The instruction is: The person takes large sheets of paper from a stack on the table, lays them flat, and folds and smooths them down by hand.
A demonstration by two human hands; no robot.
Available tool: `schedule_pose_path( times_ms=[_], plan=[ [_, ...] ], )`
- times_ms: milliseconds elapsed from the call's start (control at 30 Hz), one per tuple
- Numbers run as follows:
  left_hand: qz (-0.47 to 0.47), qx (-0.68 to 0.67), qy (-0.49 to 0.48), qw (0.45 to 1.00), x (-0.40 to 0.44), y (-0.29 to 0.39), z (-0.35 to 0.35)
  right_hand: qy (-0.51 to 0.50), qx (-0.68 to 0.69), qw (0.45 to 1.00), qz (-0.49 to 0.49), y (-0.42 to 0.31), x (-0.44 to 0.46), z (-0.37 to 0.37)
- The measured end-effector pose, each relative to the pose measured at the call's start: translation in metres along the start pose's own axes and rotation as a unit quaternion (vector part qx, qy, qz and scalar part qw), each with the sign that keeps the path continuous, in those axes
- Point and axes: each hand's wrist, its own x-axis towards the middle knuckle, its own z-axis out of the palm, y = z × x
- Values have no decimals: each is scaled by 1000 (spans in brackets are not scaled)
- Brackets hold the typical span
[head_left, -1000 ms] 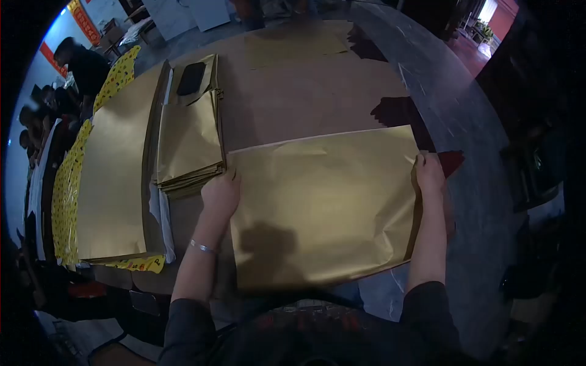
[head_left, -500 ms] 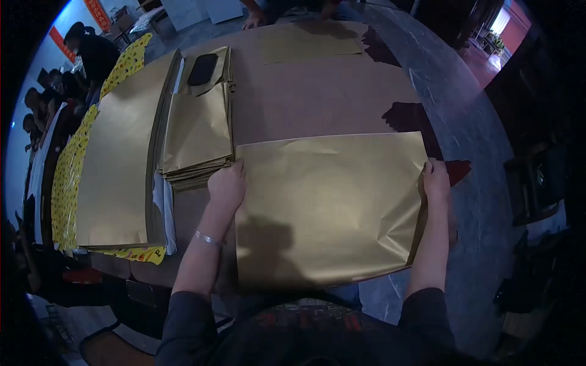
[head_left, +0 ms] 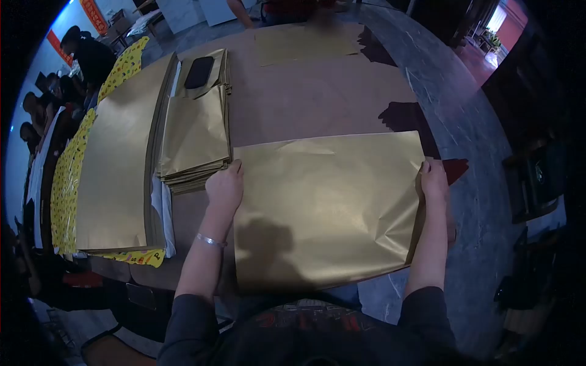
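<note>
In the head view, we hold a broad gold sheet (head_left: pixel 317 195) by its two side edges over the near part of the desk (head_left: pixel 268 97), lower centre of the frame, our left hand (head_left: pixel 224 186) pinching the left edge close to the upper corner and our right hand (head_left: pixel 434 178) closed on the right edge, where creases fan inward. The step in hand, as we judge it, is holding and positioning the sheet; any shift of it would call for both hands moving together, with light, even tension so the creases at lower right do not deepen. Just beside our left hand, left of centre, lies a stack of folded gold sheets (head_left: pixel 195 131) topped by a dark phone (head_left: pixel 199 72); farther left, large flat gold sheets (head_left: pixel 116 171) rest over a yellow patterned covering (head_left: pixel 64 183). Another gold piece (head_left: pixel 293 49) lies at top centre. Compared with the frame half a second earlier, our grip and the sheet look almost unchanged, the whole scene sits slightly farther left, and a co-worker's hand, plain on the far edge then, is now hard to make out below the forearm (head_left: pixel 239 11).
</note>
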Motion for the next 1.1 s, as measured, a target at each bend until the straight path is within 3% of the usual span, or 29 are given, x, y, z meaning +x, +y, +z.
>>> schedule_pose_path(
  times_ms=[100, 133, 167, 233, 267, 367, 500, 567, 667, 767, 1100],
  plan=[
    [-8, -12, -29, 999, -3, -1, -3, 4, -18, 1000, -16, 12, 3, 9],
    [-8, -25, -36, 999, -5, -2, -3, -41, -42, 998, 8, 11, 6, 6],
    [42, -64, 13, 997, -11, -6, -2, -36, -45, 998, 15, 12, 6, 4],
    [50, -60, 16, 997, -13, -8, -2, -49, -42, 997, 35, -5, 2, -6],
    [50, -52, 20, 997, -14, -9, -2, -43, -16, 999, -1, -8, 1, -11],
    [33, -54, -16, 998, -13, -12, -1, -54, -40, 997, 42, -1, 3, -2],
    [57, -60, 16, 996, -14, -12, 1, -96, -81, 986, 109, -13, 3, -10],
    [36, -11, -20, 999, -14, -11, 1, -67, -81, 991, 87, -6, 0, -4],
    [54, -57, 26, 997, -15, -13, 3, -62, -66, 995, 38, 6, 5, 5],
    [41, -60, 7, 997, -15, -6, -5, -37, -54, 996, 53, -2, 2, 0],
    [41, -43, 14, 998, -15, -11, 1, -99, -52, 988, 110, 1, 7, 4]
  ],
)
